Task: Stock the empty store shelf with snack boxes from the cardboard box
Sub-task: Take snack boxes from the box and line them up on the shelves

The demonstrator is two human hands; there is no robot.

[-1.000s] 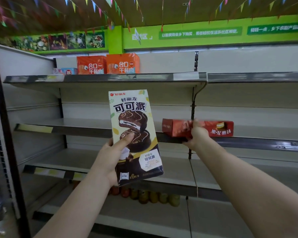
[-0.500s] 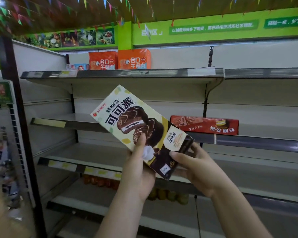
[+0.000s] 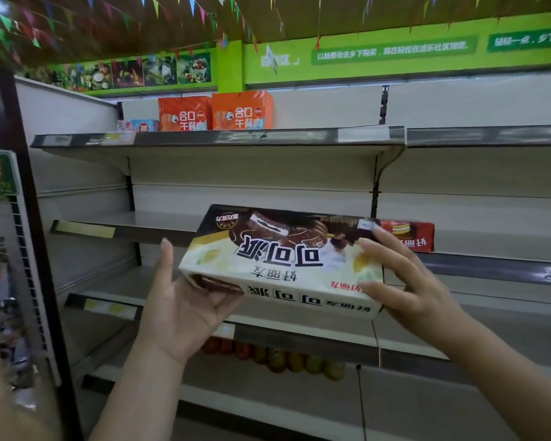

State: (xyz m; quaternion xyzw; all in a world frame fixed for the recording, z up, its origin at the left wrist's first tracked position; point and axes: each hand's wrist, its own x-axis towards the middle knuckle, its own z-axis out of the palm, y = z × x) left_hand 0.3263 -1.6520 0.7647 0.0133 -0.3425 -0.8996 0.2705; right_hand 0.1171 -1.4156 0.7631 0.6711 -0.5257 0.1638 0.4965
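Head view, shelving unit (image 3: 268, 167) holding two orange cartons (image 3: 215, 112) far up left, red snack box (image 3: 407, 236) on middle shelf right, cream-and-brown snack box (image 3: 287, 265) upside down, lengthwise, near centre, left hand (image 3: 185, 310) cupping its left end, right hand (image 3: 404, 281) gripping its right end.

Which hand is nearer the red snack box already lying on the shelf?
Right. The right hand grips the brown-and-white box at its end just in front of the red snack box; the left hand supports the far end, well to its left.
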